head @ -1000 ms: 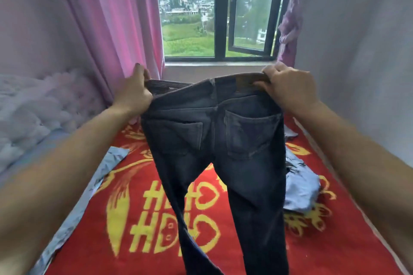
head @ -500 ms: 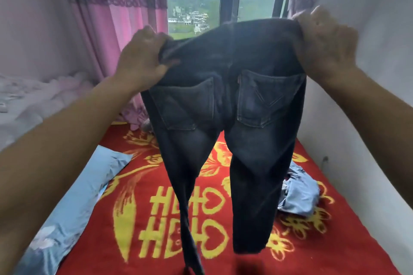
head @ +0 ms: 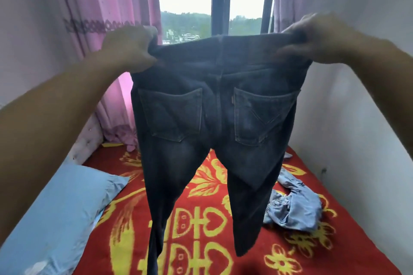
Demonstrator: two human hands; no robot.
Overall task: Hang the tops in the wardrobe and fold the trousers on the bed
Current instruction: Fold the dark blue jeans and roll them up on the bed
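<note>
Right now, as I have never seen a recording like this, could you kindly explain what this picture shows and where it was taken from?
There is no machine here. A person wears a wide-angle camera on the head, looking forward and down, so the two bare arms you see are their own. The left hand and the right hand each grip one end of the waistband of a pair of dark blue-black denim jeans. The jeans are held up and spread wide, back pockets facing the camera, legs hanging toward the bed. The bed is covered by a red blanket with yellow patterns. On it lie a light blue pillow at the left and a crumpled light blue garment at the right. Behind them are a pink curtain and a dark-framed window.
</note>
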